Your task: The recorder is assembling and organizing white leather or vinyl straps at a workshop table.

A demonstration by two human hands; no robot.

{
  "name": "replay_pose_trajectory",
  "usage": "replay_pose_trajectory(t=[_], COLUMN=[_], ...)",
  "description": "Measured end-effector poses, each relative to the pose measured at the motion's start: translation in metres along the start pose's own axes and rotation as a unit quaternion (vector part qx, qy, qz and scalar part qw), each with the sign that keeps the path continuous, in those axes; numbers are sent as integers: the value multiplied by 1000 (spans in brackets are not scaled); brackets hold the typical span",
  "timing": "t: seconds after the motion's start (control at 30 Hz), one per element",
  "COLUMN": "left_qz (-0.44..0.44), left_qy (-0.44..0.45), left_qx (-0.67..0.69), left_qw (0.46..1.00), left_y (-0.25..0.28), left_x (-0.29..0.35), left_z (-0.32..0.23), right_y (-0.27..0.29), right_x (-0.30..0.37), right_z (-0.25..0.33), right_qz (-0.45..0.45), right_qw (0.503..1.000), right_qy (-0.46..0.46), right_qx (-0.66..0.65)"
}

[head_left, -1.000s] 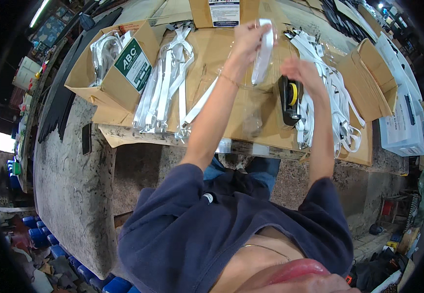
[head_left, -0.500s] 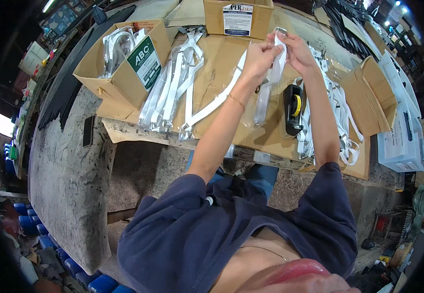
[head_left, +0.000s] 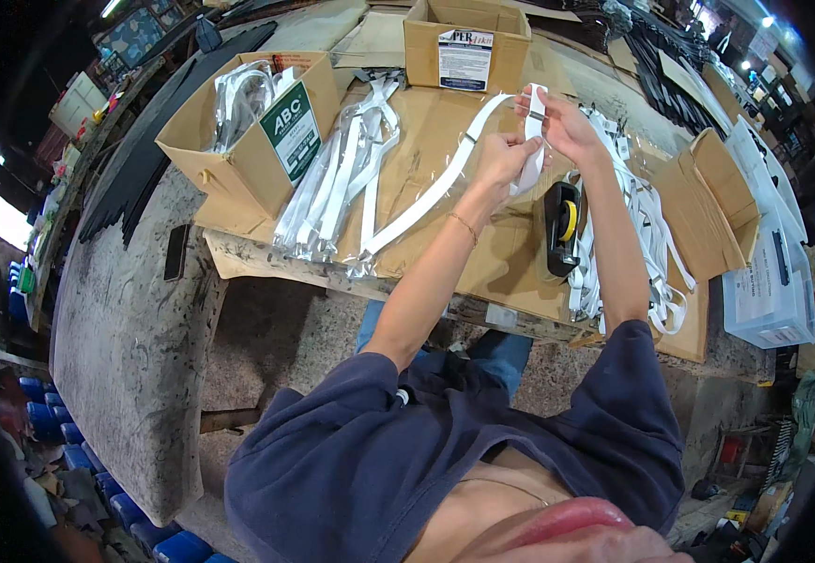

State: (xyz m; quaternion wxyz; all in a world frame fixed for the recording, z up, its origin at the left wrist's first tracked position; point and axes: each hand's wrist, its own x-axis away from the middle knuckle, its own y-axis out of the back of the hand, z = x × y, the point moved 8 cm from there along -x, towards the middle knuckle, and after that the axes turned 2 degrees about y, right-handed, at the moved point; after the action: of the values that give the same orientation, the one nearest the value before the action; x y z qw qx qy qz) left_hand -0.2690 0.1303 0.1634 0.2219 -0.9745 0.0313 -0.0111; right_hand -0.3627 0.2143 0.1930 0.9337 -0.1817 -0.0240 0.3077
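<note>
Both hands hold a white strap [head_left: 445,178] above the cardboard-covered table. My left hand [head_left: 506,158] is closed on a folded length of it, thumb pressed on top. My right hand [head_left: 562,124] grips the upper loop between thumb and fingers. From there the strap curves left and down to the table's near side, with a small metal slider along it. Left of it lie several white straps in clear plastic bags [head_left: 337,178]. Close to my right forearm are a black tape dispenser [head_left: 560,228] with a yellow core and a pile of loose white straps [head_left: 653,220].
An open cardboard box [head_left: 238,169] of bagged straps stands at the left, another box [head_left: 417,47] at the back. An open carton [head_left: 703,202] and a clear plastic bin [head_left: 769,296] are at the right. A dark phone-like slab [head_left: 176,251] lies on the worn left surface.
The strap between my hands has been opened out and lowered slightly; my left hand has slid down along it. The metal buckle at the top no longer shows, and a slider now shows on the left stretch.
</note>
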Motion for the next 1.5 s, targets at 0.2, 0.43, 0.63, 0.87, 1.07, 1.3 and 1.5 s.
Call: replay_pose_trajectory(t=[0.2,0.43,0.63,0.87,1.07,1.3,1.5], left_qz=[6,93,81,60,48,40,53], left_qy=[-42,-64,-21,-39,-34,-97,-146], left_qx=[-54,-18,-35,-45,51,72,143], left_qw=[998,993,996,996,997,992,977], left_y=[-5,-24,-30,-30,-34,-10,-17], left_x=[-8,-23,-30,-39,-53,-110,-111], left_z=[-8,-20,-30,-41,-59,-88,-127], right_y=[6,19,10,0,23,1,-24], right_x=[10,9,16,17,35,115,163], right_z=[21,21,34,48,-12,-109,-131], right_qz=[-14,-52,-25,-26,-3,-74,-79], right_qw=[1000,998,999,988,999,955,970], right_qy=[2,15,9,28,11,23,2], right_qx=[1,44,40,148,37,286,229])
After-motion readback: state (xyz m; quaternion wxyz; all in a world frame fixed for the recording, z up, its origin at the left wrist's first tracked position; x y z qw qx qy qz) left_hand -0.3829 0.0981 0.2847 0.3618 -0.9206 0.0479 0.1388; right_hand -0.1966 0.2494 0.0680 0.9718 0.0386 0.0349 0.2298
